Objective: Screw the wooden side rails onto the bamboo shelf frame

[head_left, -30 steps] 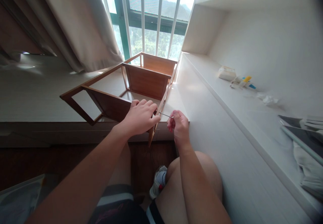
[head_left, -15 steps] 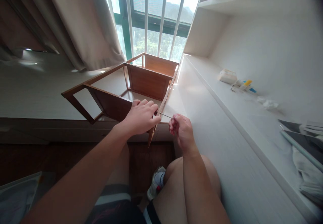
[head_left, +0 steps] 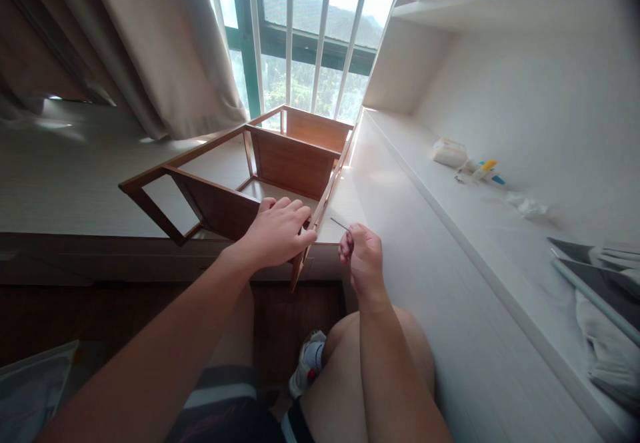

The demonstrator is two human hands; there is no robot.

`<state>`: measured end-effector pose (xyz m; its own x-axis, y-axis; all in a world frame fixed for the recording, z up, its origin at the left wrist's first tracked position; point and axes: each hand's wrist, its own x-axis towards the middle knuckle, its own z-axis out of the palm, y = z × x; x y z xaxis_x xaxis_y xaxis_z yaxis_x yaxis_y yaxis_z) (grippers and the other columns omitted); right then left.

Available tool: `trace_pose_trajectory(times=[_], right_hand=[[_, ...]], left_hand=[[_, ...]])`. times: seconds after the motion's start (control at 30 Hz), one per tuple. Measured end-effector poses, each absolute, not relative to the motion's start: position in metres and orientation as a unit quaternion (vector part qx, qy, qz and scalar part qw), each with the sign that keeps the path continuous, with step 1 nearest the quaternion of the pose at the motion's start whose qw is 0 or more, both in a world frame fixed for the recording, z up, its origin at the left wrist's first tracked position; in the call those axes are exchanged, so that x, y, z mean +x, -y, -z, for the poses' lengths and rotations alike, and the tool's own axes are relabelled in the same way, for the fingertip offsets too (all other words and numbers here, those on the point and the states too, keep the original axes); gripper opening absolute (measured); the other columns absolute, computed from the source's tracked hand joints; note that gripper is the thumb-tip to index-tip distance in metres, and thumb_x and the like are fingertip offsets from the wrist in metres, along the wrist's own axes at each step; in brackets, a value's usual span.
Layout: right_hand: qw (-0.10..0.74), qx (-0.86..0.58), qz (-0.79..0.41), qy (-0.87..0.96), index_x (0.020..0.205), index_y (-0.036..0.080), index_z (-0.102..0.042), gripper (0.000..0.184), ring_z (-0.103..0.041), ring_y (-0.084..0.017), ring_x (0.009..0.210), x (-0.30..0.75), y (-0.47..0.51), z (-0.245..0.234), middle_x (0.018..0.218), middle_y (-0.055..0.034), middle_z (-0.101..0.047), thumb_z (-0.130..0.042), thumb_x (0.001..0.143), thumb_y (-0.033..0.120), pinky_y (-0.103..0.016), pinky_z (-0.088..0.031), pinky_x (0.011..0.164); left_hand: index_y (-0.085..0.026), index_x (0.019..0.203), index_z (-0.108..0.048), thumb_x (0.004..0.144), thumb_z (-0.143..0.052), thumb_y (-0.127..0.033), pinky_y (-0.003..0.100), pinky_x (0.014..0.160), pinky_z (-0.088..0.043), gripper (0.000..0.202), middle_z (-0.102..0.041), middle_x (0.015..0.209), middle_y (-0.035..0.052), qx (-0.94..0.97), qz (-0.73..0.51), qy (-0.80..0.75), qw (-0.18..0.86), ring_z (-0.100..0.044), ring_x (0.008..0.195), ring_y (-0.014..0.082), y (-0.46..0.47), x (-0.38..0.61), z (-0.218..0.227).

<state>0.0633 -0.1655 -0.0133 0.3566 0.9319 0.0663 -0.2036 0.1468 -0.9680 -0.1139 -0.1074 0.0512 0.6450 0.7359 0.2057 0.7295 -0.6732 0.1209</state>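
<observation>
A brown wooden shelf (head_left: 295, 166) lies on its side on the pale window ledge, its near end jutting past the ledge's front edge. My left hand (head_left: 280, 230) is wrapped over the shelf's near right corner, thumb against the outer rail. To the right of that corner, my right hand (head_left: 364, 253) is closed around a thin metal hex key (head_left: 340, 224). The key's bare end points up and left toward the rail, with a small gap between them. Its other end is hidden in my fingers.
A white cabinet side (head_left: 430, 250) rises close beside my right arm. On its top stand a small white box (head_left: 449, 152), some yellow and blue items (head_left: 485, 170) and crumpled white tissue (head_left: 527, 204). A beige curtain (head_left: 165, 50) hangs at the left of the barred window.
My right hand has shifted slightly right, and the hex key's tip has come away from the shelf's rail. My left hand keeps its hold on the corner.
</observation>
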Motion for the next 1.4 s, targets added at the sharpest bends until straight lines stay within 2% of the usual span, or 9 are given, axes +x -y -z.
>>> trace_pose_trajectory(times=[0.27,0.47,1.4], right_hand=[[0.561,-0.569,-0.304,0.519,0.065,0.022,-0.047,0.042,-0.044,-0.011,0.047,0.057,0.171,0.012,0.053,0.0048,-0.048,-0.047,0.098,0.048,-0.026,-0.036,0.051],[0.557,-0.568,-0.270,0.542,0.066,0.023,-0.046,0.042,-0.044,-0.012,0.051,0.059,0.173,0.011,0.055,0.0043,-0.048,-0.045,0.100,0.047,-0.027,-0.034,0.053],[0.553,-0.550,-0.256,0.571,0.065,0.023,-0.046,0.042,-0.043,-0.014,0.054,0.062,0.180,0.006,0.057,0.0030,-0.048,-0.044,0.101,0.044,-0.029,-0.033,0.057]], left_hand=[[-0.023,0.086,-0.053,0.092,-0.042,-0.041,0.046,0.089,-0.031,0.021,-0.061,0.092,0.0036,0.905,-0.119,-0.409,0.011,-0.053,0.094,0.0246,0.109,-0.113,-0.052],[-0.023,0.087,-0.053,0.092,-0.043,-0.041,0.046,0.088,-0.030,0.021,-0.061,0.092,0.0035,0.905,-0.121,-0.407,0.010,-0.053,0.094,0.0250,0.109,-0.114,-0.051],[-0.023,0.087,-0.054,0.091,-0.044,-0.042,0.046,0.088,-0.031,0.022,-0.062,0.092,0.0043,0.903,-0.125,-0.411,0.015,-0.054,0.094,0.0255,0.108,-0.113,-0.051]])
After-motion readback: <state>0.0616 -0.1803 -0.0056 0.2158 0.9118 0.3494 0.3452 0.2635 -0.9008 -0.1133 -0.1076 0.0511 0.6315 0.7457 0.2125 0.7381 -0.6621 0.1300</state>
